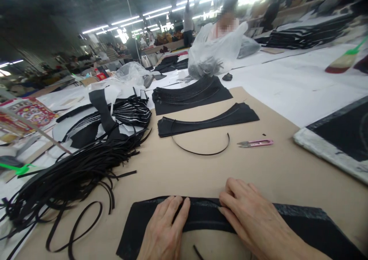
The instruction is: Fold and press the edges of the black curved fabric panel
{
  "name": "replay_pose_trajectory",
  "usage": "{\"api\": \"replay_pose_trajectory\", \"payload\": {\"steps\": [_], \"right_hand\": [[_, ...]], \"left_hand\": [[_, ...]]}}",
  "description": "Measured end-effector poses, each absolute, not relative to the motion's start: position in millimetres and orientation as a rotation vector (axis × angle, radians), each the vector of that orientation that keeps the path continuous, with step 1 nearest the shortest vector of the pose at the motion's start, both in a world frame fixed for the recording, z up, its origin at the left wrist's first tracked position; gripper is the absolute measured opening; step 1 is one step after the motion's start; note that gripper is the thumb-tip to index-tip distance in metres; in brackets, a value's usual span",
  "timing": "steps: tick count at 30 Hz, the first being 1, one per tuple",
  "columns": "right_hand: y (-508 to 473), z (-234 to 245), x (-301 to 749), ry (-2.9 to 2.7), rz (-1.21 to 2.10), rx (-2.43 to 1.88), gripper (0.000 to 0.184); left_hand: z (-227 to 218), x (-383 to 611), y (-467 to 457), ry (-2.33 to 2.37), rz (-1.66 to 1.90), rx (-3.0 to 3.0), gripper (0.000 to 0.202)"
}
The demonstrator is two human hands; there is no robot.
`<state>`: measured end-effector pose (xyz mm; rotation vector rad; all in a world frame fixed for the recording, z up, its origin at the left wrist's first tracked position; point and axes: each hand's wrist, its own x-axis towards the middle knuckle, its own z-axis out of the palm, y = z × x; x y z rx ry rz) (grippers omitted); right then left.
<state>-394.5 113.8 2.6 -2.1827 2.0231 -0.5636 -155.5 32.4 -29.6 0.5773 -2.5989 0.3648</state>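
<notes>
At the near edge of the desk, a curved black leather-like panel (299, 218) lies on the tan paper sheet (178, 171). The left hand (165, 231) rests flat on it, fingers together and grip empty, probably to pin it smooth. The right hand (253, 218) bends its fingers at the panel's upper edge; whether they pinch it I cannot tell. Small pink thread snips (255, 142) lie well apart.

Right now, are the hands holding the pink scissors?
No, the pink scissors lie on the board; left hand and right hand press the black piece.
</notes>
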Motion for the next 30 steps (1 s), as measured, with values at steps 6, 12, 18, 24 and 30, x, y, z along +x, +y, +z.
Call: {"api": "replay_pose_trajectory", "payload": {"steps": [6,12,18,24,30], "right_hand": [[107.3,15.6,-398.3,1.805,-0.555,-1.837,0.017],[78.8,48.0,-383.1,1.300,-0.674,-1.093,0.028],[54.2,76.3,-362.9,1.150,-0.803,-0.974,0.027],[47.9,73.9,-363.9,1.124,-0.814,-0.940,0.031],[47.9,80.0,-361.4,1.156,-0.783,-1.048,0.028]], "left_hand": [[-22.2,-160.7,37.4,-2.522,0.407,0.544,0.044],[-33.6,-165.2,41.8,-2.461,0.389,0.627,0.042],[-44.7,-164.1,44.2,-2.390,0.332,0.663,0.040],[-44.5,-164.1,49.0,-2.354,0.281,0.722,0.042],[-43.5,-163.4,55.3,-2.391,0.172,0.874,0.048]]}}
